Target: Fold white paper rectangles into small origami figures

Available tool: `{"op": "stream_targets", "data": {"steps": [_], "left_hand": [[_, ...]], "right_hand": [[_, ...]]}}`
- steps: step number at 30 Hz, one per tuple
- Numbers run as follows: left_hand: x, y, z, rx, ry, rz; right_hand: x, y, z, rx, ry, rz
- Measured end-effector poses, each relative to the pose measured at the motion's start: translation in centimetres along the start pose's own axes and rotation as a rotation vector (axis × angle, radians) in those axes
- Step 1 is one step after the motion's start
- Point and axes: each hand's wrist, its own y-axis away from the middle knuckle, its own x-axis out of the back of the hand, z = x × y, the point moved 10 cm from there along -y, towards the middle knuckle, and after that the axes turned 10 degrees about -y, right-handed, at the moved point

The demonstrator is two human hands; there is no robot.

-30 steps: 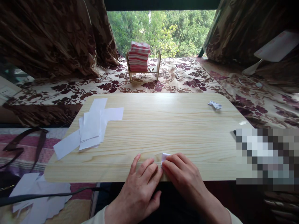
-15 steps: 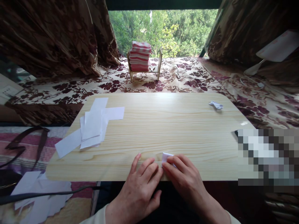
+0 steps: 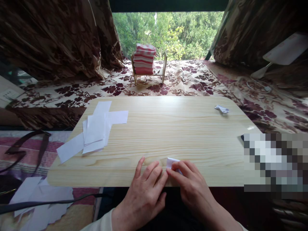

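folded paper point(image 3: 171, 161) at near bench point(image 3: 168, 128) edge | right hand point(image 3: 190, 183) fingertips pinch it, apparently pressing a crease | left hand point(image 3: 144, 189) flat, fingers spread, holding nothing | risk: paper slips sideways, crease runs crooked

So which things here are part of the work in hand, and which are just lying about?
In hand:
- small folded white paper, pressed on the table under both hands
- left hand, right hand
- loose white paper strips, probably the supply

Lying about:
- crumpled paper scrap
- striped cloth stack in a wooden rack
- papers on the floor
- dark strap
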Motion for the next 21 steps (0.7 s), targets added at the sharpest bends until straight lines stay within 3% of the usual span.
{"op": "stream_targets", "data": {"steps": [11,21], "left_hand": [[0.1,-0.6,0.4,-0.054,-0.031,0.028],[0.1,-0.9,0.6,-0.1,-0.013,0.064]], "right_hand": [[-0.7,0.1,2.3,-0.012,0.198,-0.184],[-1.7,-1.5,1.4,0.03,0.311,-0.225]]}}
